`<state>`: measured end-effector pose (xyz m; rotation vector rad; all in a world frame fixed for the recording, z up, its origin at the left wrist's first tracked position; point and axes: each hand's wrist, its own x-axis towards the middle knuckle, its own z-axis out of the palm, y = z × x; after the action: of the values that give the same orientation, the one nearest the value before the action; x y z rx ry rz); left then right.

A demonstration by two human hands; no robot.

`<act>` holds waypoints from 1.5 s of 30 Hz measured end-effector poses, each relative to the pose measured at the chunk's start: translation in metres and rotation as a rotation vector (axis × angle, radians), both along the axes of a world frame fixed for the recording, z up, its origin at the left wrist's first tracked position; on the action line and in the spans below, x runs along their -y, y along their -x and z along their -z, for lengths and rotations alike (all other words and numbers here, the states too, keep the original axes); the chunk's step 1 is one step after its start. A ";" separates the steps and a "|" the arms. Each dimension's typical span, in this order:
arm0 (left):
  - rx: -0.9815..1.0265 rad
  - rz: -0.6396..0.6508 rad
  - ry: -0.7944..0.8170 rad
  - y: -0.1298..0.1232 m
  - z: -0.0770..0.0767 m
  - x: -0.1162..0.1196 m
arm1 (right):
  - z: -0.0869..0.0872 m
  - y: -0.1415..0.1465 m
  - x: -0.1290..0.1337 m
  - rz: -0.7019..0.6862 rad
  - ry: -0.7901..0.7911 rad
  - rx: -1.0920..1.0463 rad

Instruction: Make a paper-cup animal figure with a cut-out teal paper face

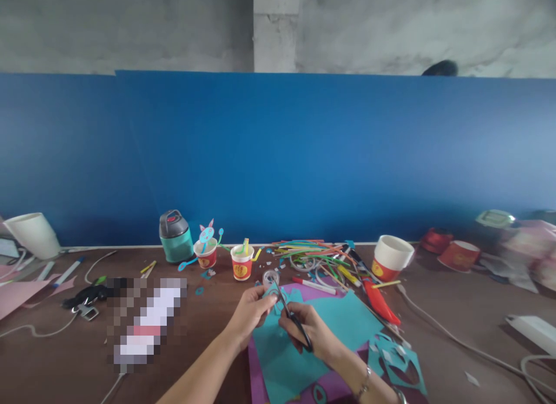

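My left hand (254, 307) pinches a small piece of teal paper (273, 289) with a ring drawn on it. Black-handled scissors (296, 321) sit in my right hand (313, 331), fingers wrapped round the handles, and their blades reach the edge of that piece. Beneath both hands lie a large teal sheet (343, 317) and a purple sheet (257, 375). A roll of clear tape (271, 277) stands just beyond my left hand. Cut teal scraps (402, 366) lie to the right of my right wrist.
Paper cups with straws (242, 264) and a cat-faced cup figure (207, 236) stand along the blue partition (269, 160), beside a teal jar (176, 241). Coloured pipe cleaners (313, 253), a red marker (319, 286), a white-and-red cup (392, 256) and a cable (460, 337) lie around.
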<state>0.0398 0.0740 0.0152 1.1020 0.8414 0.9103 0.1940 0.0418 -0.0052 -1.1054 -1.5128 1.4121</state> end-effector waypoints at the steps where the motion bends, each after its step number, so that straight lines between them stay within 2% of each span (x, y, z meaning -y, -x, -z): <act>1: -0.002 -0.001 -0.004 0.000 0.000 0.000 | -0.001 0.000 0.000 0.001 0.000 0.011; 12: 0.040 -0.014 0.034 0.000 0.002 -0.001 | 0.004 0.000 -0.002 0.021 0.012 -0.001; 24: 0.078 -0.002 0.043 -0.001 0.002 0.000 | -0.002 0.000 0.000 -0.017 0.016 -0.061; 37: 0.088 -0.007 0.049 0.000 0.003 -0.002 | -0.001 -0.001 -0.001 0.001 -0.009 0.035; 45: 0.096 -0.030 0.049 0.000 0.006 -0.002 | 0.002 -0.001 -0.001 0.001 0.008 0.020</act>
<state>0.0402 0.0759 0.0096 0.9973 0.7988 0.9554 0.1953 0.0428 -0.0075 -1.1273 -1.5219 1.4116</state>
